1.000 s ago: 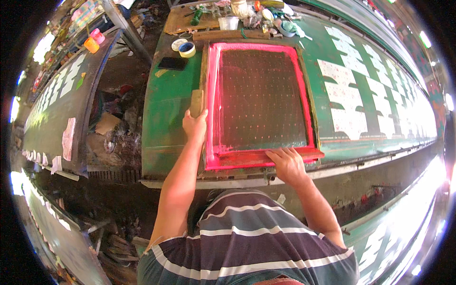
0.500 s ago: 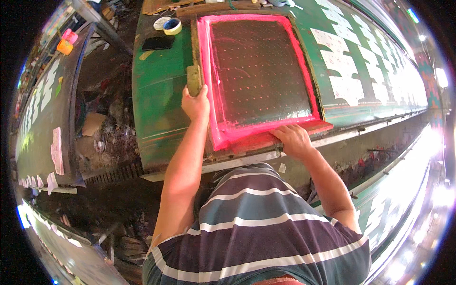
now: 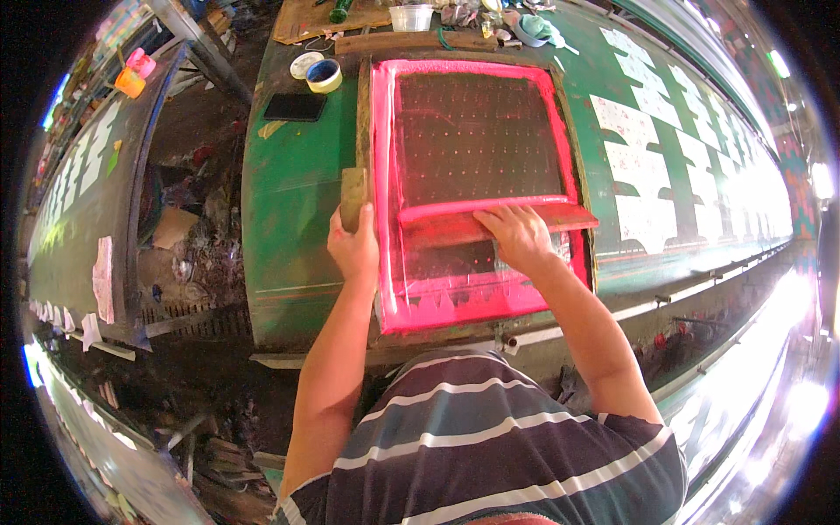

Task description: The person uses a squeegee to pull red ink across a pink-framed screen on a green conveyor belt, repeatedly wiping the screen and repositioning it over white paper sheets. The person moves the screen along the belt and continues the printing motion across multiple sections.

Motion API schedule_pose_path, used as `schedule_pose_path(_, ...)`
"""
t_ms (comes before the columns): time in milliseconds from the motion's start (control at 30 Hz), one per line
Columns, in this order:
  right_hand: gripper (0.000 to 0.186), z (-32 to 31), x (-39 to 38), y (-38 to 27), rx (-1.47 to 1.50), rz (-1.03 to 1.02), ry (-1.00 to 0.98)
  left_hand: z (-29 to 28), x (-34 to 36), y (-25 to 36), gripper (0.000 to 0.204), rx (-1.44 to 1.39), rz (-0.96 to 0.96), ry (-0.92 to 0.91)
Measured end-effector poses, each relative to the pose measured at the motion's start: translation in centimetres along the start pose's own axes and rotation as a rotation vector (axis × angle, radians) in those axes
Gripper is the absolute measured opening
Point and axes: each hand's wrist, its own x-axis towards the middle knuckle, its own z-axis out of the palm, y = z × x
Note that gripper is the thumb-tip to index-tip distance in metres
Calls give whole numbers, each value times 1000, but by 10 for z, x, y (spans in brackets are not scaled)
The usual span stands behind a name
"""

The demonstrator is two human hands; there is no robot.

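A screen-printing frame (image 3: 363, 114) lies on the green table, its dark mesh (image 3: 477, 131) dotted with small light specks. Bright pink ink (image 3: 389, 289) coats the borders. Across the mesh lies a long reddish squeegee (image 3: 433, 229), a ridge of pink ink along its far side. Fingers of my right hand (image 3: 521, 238) are closed over the squeegee's top. At the frame's left side, my left hand (image 3: 354, 249) grips the near end of an upright-looking wooden block (image 3: 353, 194), thumb toward the frame.
Left of the frame lie a black phone (image 3: 295, 107) and a roll of tape (image 3: 324, 75). Beyond it are a wooden strip (image 3: 416, 42) and a white tub (image 3: 411, 17). Cut printed pieces (image 3: 640, 179) cover the table's right side. Another table (image 3: 96, 219) stands left across a gap.
My right hand has pushed the squeegee from the frame's near edge farther up the mesh. My left hand still holds the block. The view has shifted, so the frame appears lower.
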Motion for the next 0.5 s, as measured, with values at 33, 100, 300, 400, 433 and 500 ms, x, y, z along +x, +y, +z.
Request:
schedule_pose_path(33,54,4,19,13,-17,13,-19,1,-1,-1,46,-5,-22,9)
schedule_pose_path(100,55,12,59,39,-44,45,-47,2,0,-1,42,-8,-56,23)
schedule_pose_path(300,44,33,183,116,-151,-31,49,3,3,-16,49,167,-41,131)
schedule_pose_path(400,51,30,236,149,-115,5,-19,1,3,-12,48,262,-31,134)
schedule_pose_path(433,52,34,252,160,-111,22,-35,1,4,-13,48,302,-23,133)
schedule_pose_path(500,53,27,284,169,-102,45,-73,0,5,-20,48,347,-21,161)
